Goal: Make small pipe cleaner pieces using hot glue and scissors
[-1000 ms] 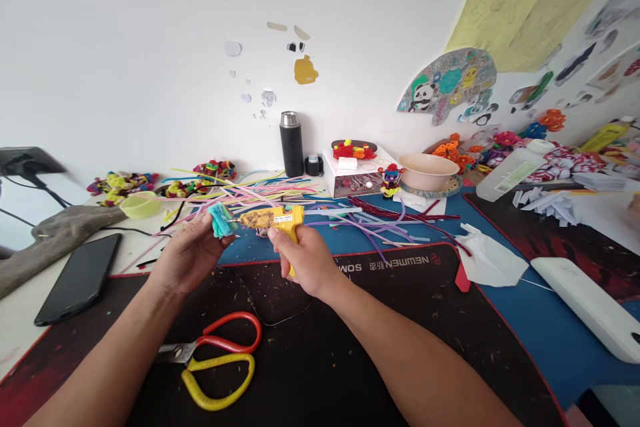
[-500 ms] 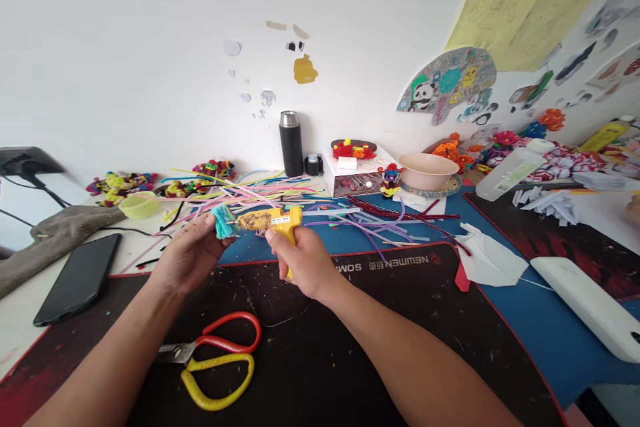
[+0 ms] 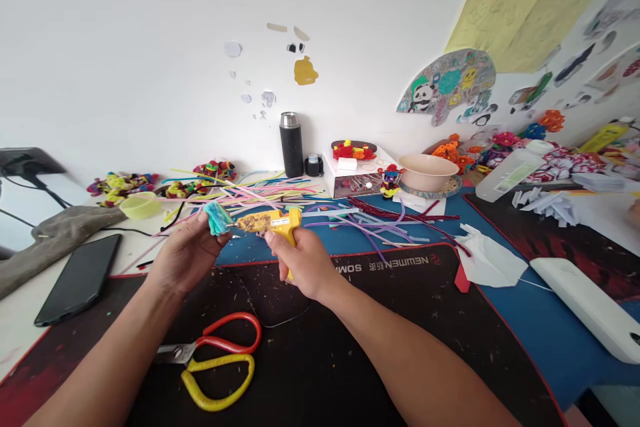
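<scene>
My right hand (image 3: 304, 260) grips the handle of a yellow hot glue gun (image 3: 273, 221), whose barrel is crusted with old glue. Its nozzle points left and touches a small teal fuzzy piece (image 3: 218, 219). My left hand (image 3: 186, 252) pinches that teal piece between thumb and fingers. Both hands hover above the far edge of a black desk mat (image 3: 320, 347). Just behind them lies a spread of coloured pipe cleaners (image 3: 280, 199).
Scissors with an orange and a yellow handle (image 3: 219, 360) lie on the mat near me. A black phone (image 3: 80, 277) rests at the left. A black flask (image 3: 291, 144), a white box (image 3: 355, 173), a beige bowl (image 3: 428, 171), a plastic bottle (image 3: 515, 169) and paper scraps line the back and right.
The teal piece has turned slightly in my left fingers and sits a little higher and further left. The glue gun nozzle stays against it.
</scene>
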Tool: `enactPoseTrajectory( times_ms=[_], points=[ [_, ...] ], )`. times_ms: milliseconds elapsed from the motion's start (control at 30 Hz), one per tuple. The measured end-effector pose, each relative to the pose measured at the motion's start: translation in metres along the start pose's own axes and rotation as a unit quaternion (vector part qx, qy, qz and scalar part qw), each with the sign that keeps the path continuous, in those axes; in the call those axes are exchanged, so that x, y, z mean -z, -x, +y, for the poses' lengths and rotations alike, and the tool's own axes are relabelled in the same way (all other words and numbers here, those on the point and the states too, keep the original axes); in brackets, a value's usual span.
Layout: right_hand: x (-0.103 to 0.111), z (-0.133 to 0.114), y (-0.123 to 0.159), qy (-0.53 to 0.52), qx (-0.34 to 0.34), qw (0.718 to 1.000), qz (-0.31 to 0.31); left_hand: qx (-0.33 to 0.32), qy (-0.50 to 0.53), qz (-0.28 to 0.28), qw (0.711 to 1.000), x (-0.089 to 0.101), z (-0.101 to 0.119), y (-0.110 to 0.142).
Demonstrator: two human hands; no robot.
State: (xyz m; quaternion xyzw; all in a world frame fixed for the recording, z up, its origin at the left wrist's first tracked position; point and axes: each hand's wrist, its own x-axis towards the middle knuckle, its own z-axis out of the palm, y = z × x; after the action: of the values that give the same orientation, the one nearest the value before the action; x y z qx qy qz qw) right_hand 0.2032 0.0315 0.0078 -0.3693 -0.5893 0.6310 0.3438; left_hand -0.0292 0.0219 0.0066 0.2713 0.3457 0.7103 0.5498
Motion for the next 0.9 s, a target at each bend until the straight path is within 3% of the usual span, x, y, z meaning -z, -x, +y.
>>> enactPoseTrajectory(
  times_ms=[400, 900],
  points=[
    [0.0001, 0.0011, 0.0005, 0.013, 0.006, 1.0, 0.007, 0.0, 0.006, 0.011, 1.0, -0.0031, 0.0001, 0.0006],
    [0.0007, -0.0029, 0.0012, 0.015, 0.014, 0.999, 0.035, 0.015, -0.058, -0.031, 0.998, -0.0056, -0.0022, 0.0037]
  ],
)
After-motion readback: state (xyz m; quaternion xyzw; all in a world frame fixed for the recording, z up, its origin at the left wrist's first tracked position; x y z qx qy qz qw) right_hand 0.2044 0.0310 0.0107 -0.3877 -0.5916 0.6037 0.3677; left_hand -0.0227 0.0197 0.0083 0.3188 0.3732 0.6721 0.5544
